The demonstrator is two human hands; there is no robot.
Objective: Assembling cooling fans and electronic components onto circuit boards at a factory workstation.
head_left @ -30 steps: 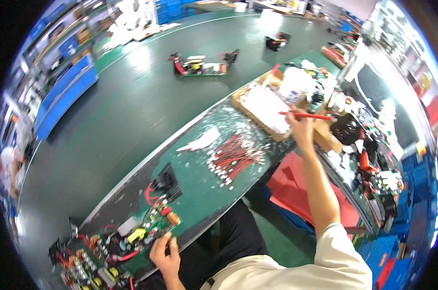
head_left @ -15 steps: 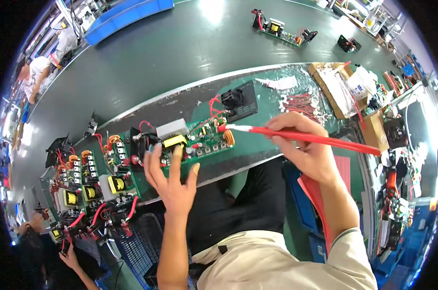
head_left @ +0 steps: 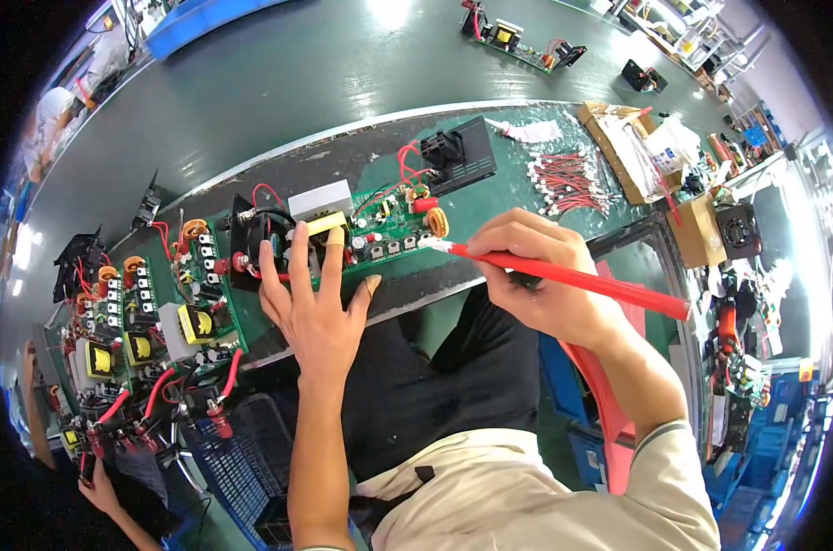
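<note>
A green circuit board (head_left: 375, 220) lies on the bench in front of me, with a grey metal block (head_left: 321, 199), a yellow transformer (head_left: 323, 223) and a copper coil (head_left: 437, 221). Red wires link it to a black vented panel (head_left: 472, 163) at its far right. My left hand (head_left: 320, 321) rests with fingers spread on the board's left part, fingertips at the transformer. In my right hand (head_left: 550, 280) is a long red-handled brush (head_left: 609, 286). Its white tip meets the board's near edge, at the right end of a row of transistors (head_left: 393, 248).
Several similar boards (head_left: 196, 321) stand close together at left, beside another person's hand (head_left: 104, 491). Bundled red-wired connectors (head_left: 571, 182) lie right of the panel, near a cardboard box (head_left: 614, 147). Another board (head_left: 517, 41) sits on the far green surface. A blue crate (head_left: 247, 450) stands below the bench.
The brush tip has moved nearer to me, from beside the red part at the board's right end to its near edge. My left hand stays on the board.
</note>
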